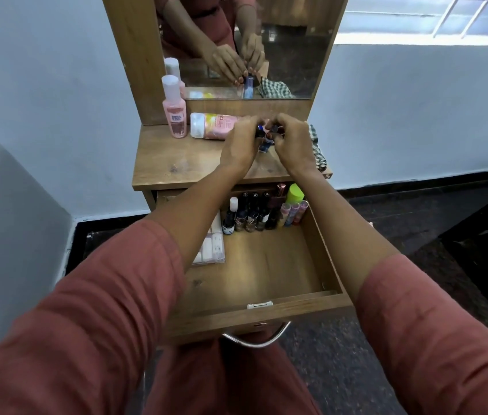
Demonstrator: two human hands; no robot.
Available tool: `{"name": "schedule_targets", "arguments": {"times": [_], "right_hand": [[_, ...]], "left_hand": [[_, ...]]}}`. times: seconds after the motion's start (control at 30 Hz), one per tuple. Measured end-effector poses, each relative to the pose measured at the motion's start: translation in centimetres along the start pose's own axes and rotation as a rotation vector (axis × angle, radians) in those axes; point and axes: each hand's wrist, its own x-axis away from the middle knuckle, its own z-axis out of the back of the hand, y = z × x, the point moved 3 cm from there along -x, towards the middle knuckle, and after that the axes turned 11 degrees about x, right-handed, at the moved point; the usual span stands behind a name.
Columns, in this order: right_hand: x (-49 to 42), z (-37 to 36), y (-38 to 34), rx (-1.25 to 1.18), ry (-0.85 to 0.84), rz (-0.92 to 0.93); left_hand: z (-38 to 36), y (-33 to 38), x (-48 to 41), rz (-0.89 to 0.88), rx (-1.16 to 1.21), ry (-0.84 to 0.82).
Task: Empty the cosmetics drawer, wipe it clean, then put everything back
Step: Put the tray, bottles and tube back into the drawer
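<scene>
Both hands, left hand point(241, 139) and right hand point(292, 139), grip small blue bottle point(264, 145) above dresser top point(177, 163).

A: Where does the light come from?

B: From the window point(416, 18) at the upper right, overexposed and washed out. The rest is evenly, softly lit.

A: Shadows?

B: Faint ones, beneath the tabletop point(177, 163) and inside the drawer point(266, 265).

A: Sharpness?

B: The centre is fairly crisp; the sleeves along the bottom edge are soft, and straight lines bow outward towards the corners.
</scene>
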Motion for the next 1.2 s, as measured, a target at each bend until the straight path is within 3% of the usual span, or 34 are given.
{"name": "schedule_targets", "arguments": {"times": [0.7,0.97,1.2], "right_hand": [[6.9,4.3,2.1,0.083,-0.046,0.09],[10.3,2.7,5.5,0.135,-0.164,-0.008],[11.4,1.7,7.4,0.154,-0.204,-0.083]], "left_hand": [[-1.7,2.8,8.2,0.017,0.086,-0.063],[-5.6,0.7,10.8,0.13,0.058,-0.179],[-7.9,-0.9,11.3,0.198,0.029,-0.177]]}}
